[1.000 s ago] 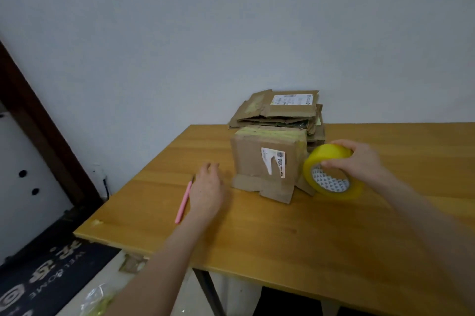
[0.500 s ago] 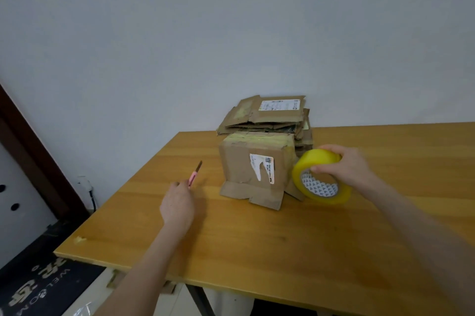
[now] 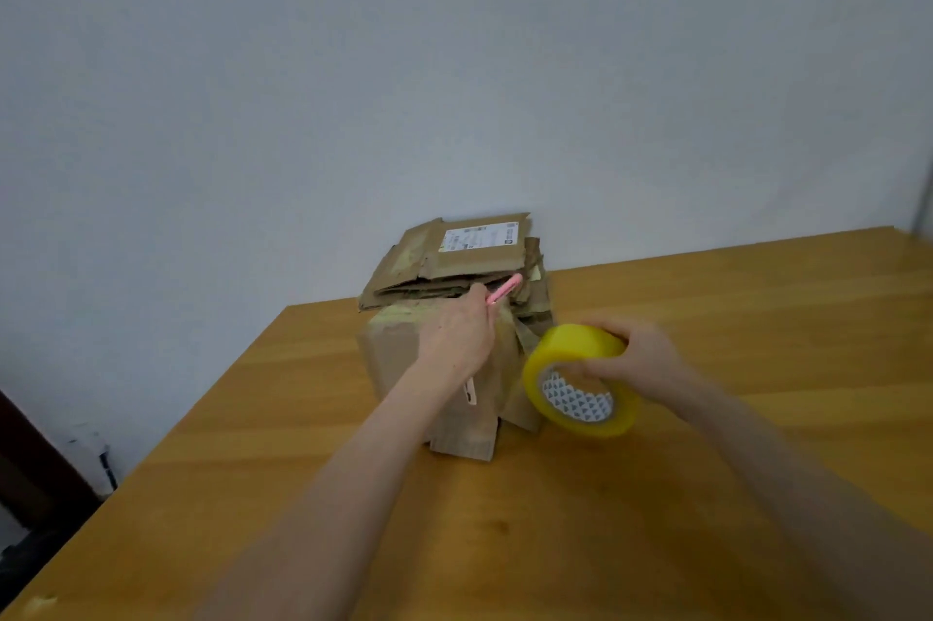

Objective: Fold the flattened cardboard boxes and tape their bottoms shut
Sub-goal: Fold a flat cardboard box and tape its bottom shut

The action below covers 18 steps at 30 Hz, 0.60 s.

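Looking down through the head view, we see a wooden bench (image 3: 656, 494) set against a pale wall (image 3: 454, 65). A folded cardboard box (image 3: 391, 358) stands on the bench near its far edge. Its loose flaps (image 3: 464, 441) splay out at the bottom against the wood, and its top face has a pale yellowish tint. Right behind it, touching the wall side, lies a stack of flattened boxes (image 3: 469, 262), and the top one carries a white shipping label (image 3: 479, 236).

Our left hand (image 3: 457, 337) reaches in over the upper right part of the standing box. Its fingers are curled round a slim pink tool (image 3: 505, 289), whose free end points up and to the right, across the front of the stack.

Our right hand (image 3: 643, 358) grips a yellow tape roll (image 3: 560, 348), with the fingers wrapped over its top rim. The roll stands on edge, tilted, with its patterned white core turned toward us. It sits just beside the box's right flaps. Motion blur keeps us from telling whether its lower rim touches the bench or whether it touches the cardboard.

A dark door frame (image 3: 30, 464) shows at the lower left, beyond the bench corner.
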{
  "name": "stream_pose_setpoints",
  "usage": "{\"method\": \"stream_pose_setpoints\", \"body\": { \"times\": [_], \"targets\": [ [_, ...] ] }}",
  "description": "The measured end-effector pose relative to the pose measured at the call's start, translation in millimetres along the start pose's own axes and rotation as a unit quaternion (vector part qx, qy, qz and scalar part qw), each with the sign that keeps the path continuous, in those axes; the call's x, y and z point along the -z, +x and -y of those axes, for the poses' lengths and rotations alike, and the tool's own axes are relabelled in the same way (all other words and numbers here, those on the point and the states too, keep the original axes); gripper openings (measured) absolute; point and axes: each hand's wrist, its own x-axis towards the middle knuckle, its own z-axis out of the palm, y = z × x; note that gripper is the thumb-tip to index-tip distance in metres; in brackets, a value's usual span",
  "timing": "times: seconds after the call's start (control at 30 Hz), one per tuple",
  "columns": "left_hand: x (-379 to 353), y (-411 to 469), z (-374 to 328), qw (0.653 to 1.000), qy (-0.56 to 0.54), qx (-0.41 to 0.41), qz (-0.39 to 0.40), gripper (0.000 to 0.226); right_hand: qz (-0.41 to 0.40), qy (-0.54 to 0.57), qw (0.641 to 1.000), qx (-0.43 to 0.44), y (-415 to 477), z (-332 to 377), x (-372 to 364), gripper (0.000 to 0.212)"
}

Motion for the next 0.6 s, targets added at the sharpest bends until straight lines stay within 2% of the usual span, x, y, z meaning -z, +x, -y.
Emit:
{"method": "stream_pose_setpoints", "body": {
  "times": [0.1, 0.23, 0.4, 0.5, 0.6],
  "targets": [
    [-15.1, -7.4, 11.0, 1.0, 0.005, -0.008, 0.026, 0.026, 0.0, -0.001, 1.0, -0.001, -1.3, -4.5, 14.9, 0.059],
    [-22.4, -20.3, 18.4, 0.999, 0.003, -0.031, 0.012, 0.026, 0.015, -0.032, 0.999, 0.0, 0.2, -10.3, 22.9, 0.058],
    [-20.3, -19.6, 17.1, 0.997, -0.061, -0.037, -0.005, 0.027, 0.021, -0.003, 1.0, -0.001, 2.2, -15.8, 22.1, 0.06],
    [-16.8, -19.7, 17.0, 0.986, -0.162, -0.017, -0.044, 0.029, 0.032, 0.012, 0.999, -0.002, 1.5, -16.7, 21.6, 0.061],
    [-14.5, -23.3, 15.5, 0.98, -0.171, -0.058, -0.083, 0.032, 0.037, 0.016, 0.999, 0.007, 2.3, -16.4, 19.8, 0.061]
  ]
}}
